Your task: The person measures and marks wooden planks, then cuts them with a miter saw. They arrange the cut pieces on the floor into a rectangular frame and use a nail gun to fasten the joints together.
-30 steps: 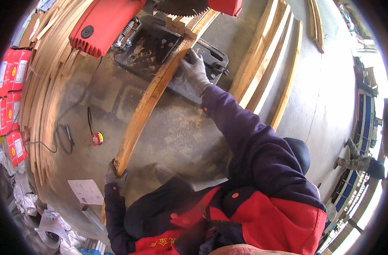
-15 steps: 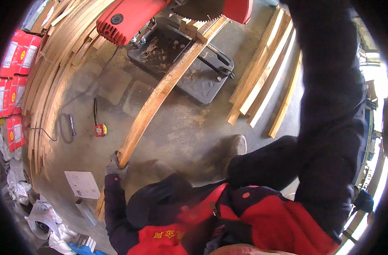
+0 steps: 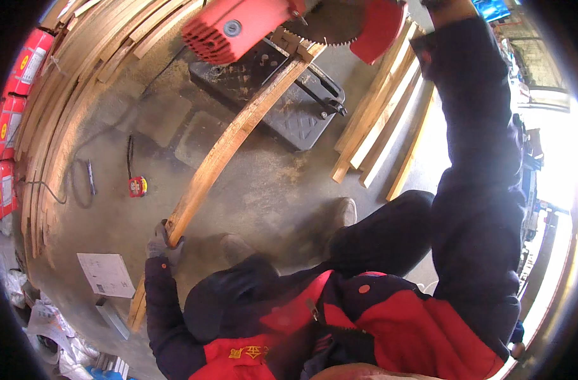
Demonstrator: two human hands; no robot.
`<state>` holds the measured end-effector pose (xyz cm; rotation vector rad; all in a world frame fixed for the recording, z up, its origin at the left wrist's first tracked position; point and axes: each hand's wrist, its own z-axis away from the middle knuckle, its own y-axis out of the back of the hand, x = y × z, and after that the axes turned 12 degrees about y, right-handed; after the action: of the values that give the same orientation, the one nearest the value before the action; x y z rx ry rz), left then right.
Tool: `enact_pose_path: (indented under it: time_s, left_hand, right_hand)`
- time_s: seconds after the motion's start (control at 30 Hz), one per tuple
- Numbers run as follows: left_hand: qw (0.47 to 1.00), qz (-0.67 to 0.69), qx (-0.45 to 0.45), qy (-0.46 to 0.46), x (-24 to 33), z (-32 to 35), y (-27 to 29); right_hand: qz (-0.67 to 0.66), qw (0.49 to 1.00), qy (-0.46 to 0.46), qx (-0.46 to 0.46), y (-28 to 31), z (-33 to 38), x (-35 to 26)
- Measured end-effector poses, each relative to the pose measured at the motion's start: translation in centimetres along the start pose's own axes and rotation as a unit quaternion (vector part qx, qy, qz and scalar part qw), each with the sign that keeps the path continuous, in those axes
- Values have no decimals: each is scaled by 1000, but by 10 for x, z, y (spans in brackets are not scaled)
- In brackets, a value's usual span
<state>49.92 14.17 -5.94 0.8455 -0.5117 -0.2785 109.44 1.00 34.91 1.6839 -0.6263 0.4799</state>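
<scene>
My left hand (image 3: 165,244), in a grey glove, is wrapped round the near end of a long wooden strip (image 3: 229,139). The strip slants away across the black base (image 3: 295,123) of a red cut-off saw (image 3: 216,31). Close to the strip's far end is the toothed round blade (image 3: 330,25), partly covered by a red guard (image 3: 381,31). Whether blade and wood touch I cannot tell. My right arm reaches up along the right side; my right hand (image 3: 450,9) is cut off by the top edge beside the guard, its fingers hidden.
Long wooden strips (image 3: 80,114) are stacked at the left, with red boxes (image 3: 7,123) beyond. More strips (image 3: 381,126) lie right of the saw. On the floor are a tape measure (image 3: 137,186), a marker pen (image 3: 90,177), a paper sheet (image 3: 105,275) and a metal bar (image 3: 113,318).
The saw's motor and blade have shifted right relative to the base. My right hand has come partly into view at the top. My left hand keeps its hold on the wooden strip.
</scene>
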Motion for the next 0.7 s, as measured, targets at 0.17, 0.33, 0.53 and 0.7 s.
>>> enact_pose_path:
  time_s: [0.17, 0.33, 0.53, 0.7]
  left_hand:
    - [1000, -18, 4, -14, 2, 1, 2]
    - [999, -13, 13, -27, -1, -1, 0]
    - [999, -17, 27, -24, 7, 3, 4]
    - [1000, -11, -11, 6, 10, 2, 6]
  right_hand:
    - [-207, 963, -156, 74, 17, 67, -48]
    - [-162, 967, -154, 123, 13, 92, -73]
    - [-243, 949, -196, 43, 19, 83, -59]
    - [-178, 966, -136, 131, 23, 78, -65]
